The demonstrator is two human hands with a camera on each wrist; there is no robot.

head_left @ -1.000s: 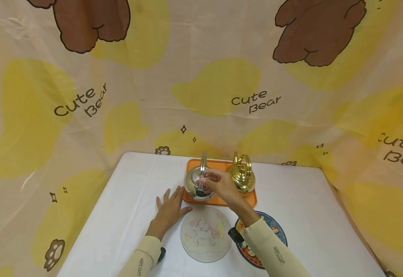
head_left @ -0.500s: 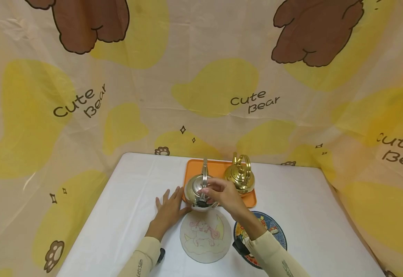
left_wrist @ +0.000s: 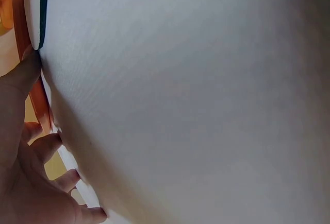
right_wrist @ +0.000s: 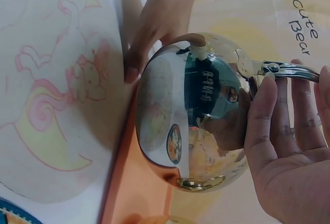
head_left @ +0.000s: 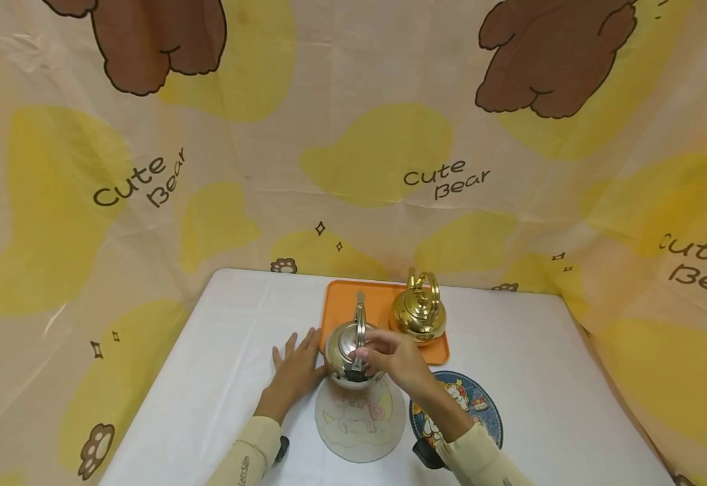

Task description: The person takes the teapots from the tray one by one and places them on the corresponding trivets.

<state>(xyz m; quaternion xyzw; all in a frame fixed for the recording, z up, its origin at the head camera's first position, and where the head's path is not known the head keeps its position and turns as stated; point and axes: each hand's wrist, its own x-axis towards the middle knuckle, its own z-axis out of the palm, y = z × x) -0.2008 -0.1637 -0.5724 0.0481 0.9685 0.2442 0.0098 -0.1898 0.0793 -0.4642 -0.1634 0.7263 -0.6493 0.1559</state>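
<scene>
A shiny silver kettle (head_left: 343,358) is over the near left edge of the orange tray (head_left: 343,300) and the far part of a pale round mat (head_left: 359,435). My right hand (head_left: 405,364) holds it by its arched handle; in the right wrist view the fingers (right_wrist: 265,105) curl at that handle. The left hand (head_left: 293,371) rests on the white table beside the tray's left side, its fingers spread. Its thumb reaches to the kettle's left side and the mat's edge. A gold kettle (head_left: 417,320) stands on the tray's right part.
Right of the pale mat lies a blue patterned round mat (head_left: 487,412), partly hidden by the right forearm. Behind the white table (head_left: 548,364) hangs a printed curtain (head_left: 359,155), which also closes off both sides.
The silver kettle has moved toward me in the right hand, from the tray's left half to over the pale mat's far part. The left hand has stayed in place.
</scene>
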